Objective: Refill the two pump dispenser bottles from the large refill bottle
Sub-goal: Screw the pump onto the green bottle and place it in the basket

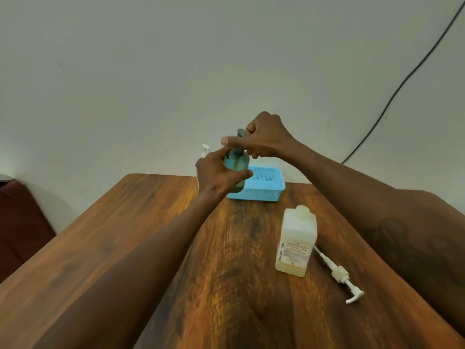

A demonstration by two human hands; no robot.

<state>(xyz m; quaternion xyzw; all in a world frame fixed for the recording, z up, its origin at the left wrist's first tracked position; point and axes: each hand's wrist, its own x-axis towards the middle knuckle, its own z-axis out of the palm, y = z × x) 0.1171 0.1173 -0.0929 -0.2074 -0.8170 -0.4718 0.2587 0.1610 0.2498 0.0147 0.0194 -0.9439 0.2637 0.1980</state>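
My left hand (217, 173) grips the body of a teal pump dispenser bottle (236, 165), held up above the far end of the table. My right hand (261, 139) is closed around that bottle's pump head at the top. A second dispenser shows only as a white pump top (205, 149) behind my left hand; its body is hidden. The large refill bottle (297, 241), pale yellow with an open neck, stands upright on the table at the right. Its white pump (339, 274) lies loose on the wood beside it.
A light blue perforated plastic basket (266, 183) sits at the far end of the wooden table (141, 222), just behind the teal bottle. A black cable (402, 84) runs down the wall at the right. A dark red seat (17, 222) is at the left.
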